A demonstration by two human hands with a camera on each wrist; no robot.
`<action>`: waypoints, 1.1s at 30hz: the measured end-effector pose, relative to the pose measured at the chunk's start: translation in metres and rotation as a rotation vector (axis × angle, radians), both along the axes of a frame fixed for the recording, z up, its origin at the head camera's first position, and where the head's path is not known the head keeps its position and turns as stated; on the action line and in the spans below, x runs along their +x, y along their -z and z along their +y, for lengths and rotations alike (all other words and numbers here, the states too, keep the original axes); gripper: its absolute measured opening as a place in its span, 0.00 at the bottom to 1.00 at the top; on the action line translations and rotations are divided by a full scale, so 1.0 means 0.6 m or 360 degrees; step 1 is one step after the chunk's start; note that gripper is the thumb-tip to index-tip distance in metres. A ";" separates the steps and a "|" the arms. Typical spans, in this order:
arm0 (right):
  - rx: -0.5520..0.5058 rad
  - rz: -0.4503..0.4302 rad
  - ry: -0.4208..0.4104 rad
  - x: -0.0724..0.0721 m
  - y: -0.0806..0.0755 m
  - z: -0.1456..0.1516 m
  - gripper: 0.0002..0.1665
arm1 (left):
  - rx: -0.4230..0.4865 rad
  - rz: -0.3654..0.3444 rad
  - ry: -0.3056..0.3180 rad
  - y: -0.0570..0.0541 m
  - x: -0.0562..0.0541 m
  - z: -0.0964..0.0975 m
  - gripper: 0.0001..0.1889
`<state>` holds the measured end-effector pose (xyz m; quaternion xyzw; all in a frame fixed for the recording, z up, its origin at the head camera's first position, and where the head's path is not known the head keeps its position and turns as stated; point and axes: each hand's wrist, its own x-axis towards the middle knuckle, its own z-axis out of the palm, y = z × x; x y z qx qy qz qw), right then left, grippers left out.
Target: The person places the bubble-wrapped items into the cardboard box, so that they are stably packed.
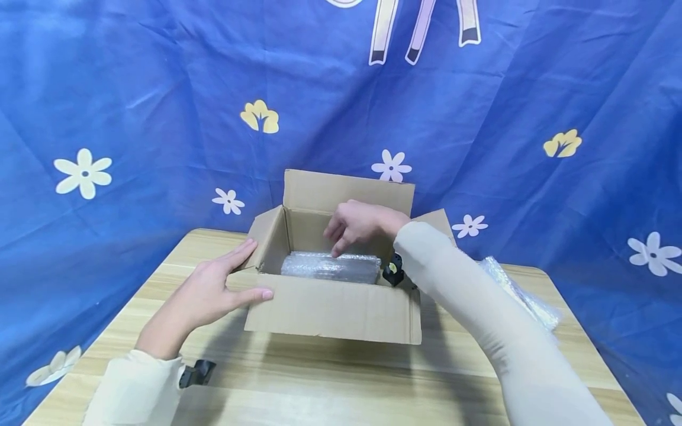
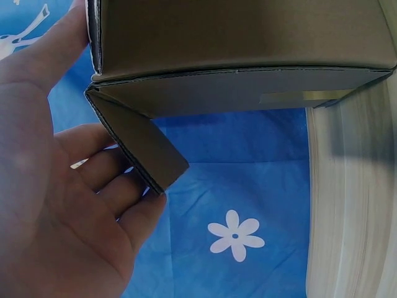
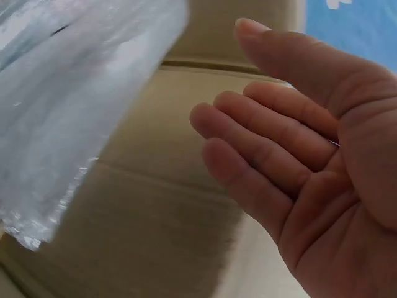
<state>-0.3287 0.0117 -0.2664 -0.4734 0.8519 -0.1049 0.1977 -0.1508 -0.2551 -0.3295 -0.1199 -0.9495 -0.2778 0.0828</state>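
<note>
An open cardboard box (image 1: 335,310) stands on the table with its flaps spread outward. My left hand (image 1: 210,291) grips the box at its front left corner, thumb on the front flap and fingers behind the side flap (image 2: 136,139). Inside the box lies a flat bundle in clear bubble wrap (image 1: 330,268); what it wraps is blurred. My right hand (image 1: 359,223) hangs over the box opening, holding nothing, with loosely bent fingers (image 3: 267,133). In the right wrist view the bubble-wrapped bundle (image 3: 80,105) shows apart from those fingers.
Another piece of bubble wrap (image 1: 522,294) lies on the wooden table (image 1: 319,384) at the right, partly behind my right sleeve (image 1: 479,319). A blue cloth (image 1: 176,106) with white flowers hangs right behind the table.
</note>
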 end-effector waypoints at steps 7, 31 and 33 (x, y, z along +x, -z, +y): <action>-0.0006 0.0083 -0.0017 0.041 -0.058 0.026 0.34 | -0.0013 0.0015 0.0009 -0.001 -0.003 0.000 0.55; -0.0689 0.0239 0.0199 0.110 -0.110 0.210 0.30 | 0.0007 -0.0026 0.0008 -0.001 -0.002 0.000 0.55; -0.0703 0.0247 0.0256 0.113 -0.106 0.228 0.30 | 0.0011 -0.0018 0.0006 -0.001 -0.002 0.000 0.55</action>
